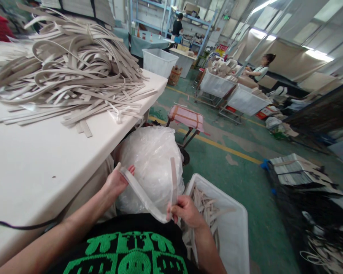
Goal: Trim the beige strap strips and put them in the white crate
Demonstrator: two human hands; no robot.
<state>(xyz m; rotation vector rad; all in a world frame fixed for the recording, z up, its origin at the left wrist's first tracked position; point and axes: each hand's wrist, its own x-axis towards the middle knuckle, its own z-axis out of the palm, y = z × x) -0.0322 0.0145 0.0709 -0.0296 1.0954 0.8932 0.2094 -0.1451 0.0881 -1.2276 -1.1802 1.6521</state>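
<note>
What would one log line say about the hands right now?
left hand: grips strip end | right hand: pinches strip's bend | white bin: beside right hand | table: strip heap

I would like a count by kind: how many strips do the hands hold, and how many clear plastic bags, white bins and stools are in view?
strip held by left hand and right hand: 1
clear plastic bag: 1
white bins: 4
stool: 1
Total: 7
</note>
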